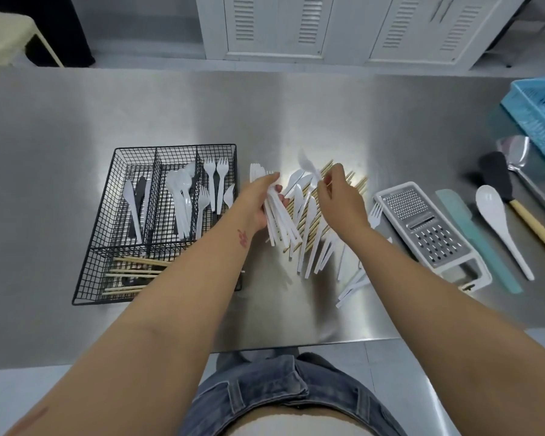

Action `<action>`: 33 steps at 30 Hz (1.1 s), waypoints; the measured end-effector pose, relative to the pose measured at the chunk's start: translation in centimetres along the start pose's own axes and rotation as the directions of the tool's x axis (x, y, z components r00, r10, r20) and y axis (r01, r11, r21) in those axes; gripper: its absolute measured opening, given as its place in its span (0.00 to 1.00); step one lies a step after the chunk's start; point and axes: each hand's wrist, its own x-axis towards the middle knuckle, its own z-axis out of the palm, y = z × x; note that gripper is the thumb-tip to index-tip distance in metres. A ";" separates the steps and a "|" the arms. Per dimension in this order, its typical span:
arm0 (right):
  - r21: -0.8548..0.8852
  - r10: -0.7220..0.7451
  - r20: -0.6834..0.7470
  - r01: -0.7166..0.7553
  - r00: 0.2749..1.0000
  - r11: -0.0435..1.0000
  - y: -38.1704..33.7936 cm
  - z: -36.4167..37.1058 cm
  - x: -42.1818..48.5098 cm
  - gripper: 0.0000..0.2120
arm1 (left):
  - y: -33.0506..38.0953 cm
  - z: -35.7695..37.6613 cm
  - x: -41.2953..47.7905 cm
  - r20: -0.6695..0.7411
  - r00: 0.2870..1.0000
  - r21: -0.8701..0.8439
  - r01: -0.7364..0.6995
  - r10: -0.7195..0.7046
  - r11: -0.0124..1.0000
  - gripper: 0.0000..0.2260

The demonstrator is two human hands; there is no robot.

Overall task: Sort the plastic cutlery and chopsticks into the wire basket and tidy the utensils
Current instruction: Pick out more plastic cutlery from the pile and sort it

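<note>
A black wire basket (pixel 101 215) sits left of centre, holding white knives, spoons and forks in its three back compartments and wooden chopsticks (pixel 132 272) in the front one. Right of it lies a loose pile of white plastic cutlery (pixel 312 243) on top of wooden chopsticks (pixel 356 187). My left hand (pixel 258 199) grips a bundle of white forks (pixel 280 225) over the pile's left side. My right hand (pixel 337 196) pinches a white plastic piece (pixel 309 163), blurred, raised above the pile.
A white box grater (pixel 428 228) lies right of the pile, then a teal scraper (pixel 475 240), a white rice spoon (pixel 497 218), a black-headed wooden-handled spatula (pixel 501 184) and a metal turner (pixel 516 152). A blue plastic basket (pixel 538 111) stands at the far right.
</note>
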 end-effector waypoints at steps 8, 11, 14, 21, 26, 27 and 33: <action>-0.196 -0.200 0.129 0.223 0.971 0.955 -1.4 0.3 -4.8 0.08 | -1.8 1.4 -0.2 0.057 0.997 0.011 -0.057 0.056 0.998 0.20; -0.172 -0.183 0.094 0.197 0.979 0.965 -0.8 0.2 -6.0 0.10 | -2.7 1.7 -0.2 0.019 0.999 0.033 -0.030 0.029 0.999 0.08; -0.155 -0.074 -0.057 0.064 0.996 0.986 1.1 -0.6 -6.2 0.12 | -3.1 1.7 -0.3 0.012 1.000 -0.014 -0.021 0.022 1.000 0.06; -0.367 0.334 -0.216 -0.393 0.917 0.843 8.8 -2.4 -5.9 0.12 | -3.2 1.1 -1.3 0.016 0.999 -0.104 0.045 -0.044 0.994 0.12; -0.465 0.393 -0.130 -0.405 0.911 0.787 9.5 -1.9 -5.5 0.22 | -3.5 0.8 -1.2 -0.003 0.999 -0.033 0.053 -0.053 0.998 0.15; -0.490 0.393 -0.126 -0.402 0.911 0.773 9.3 -1.9 -5.3 0.22 | -3.6 0.7 -1.2 -0.008 0.999 -0.025 0.051 -0.051 0.998 0.17; -0.339 0.527 -0.053 -0.511 0.848 0.790 8.5 -1.9 -4.1 0.18 | -3.1 0.3 -1.2 0.003 0.997 0.018 0.071 -0.071 0.997 0.08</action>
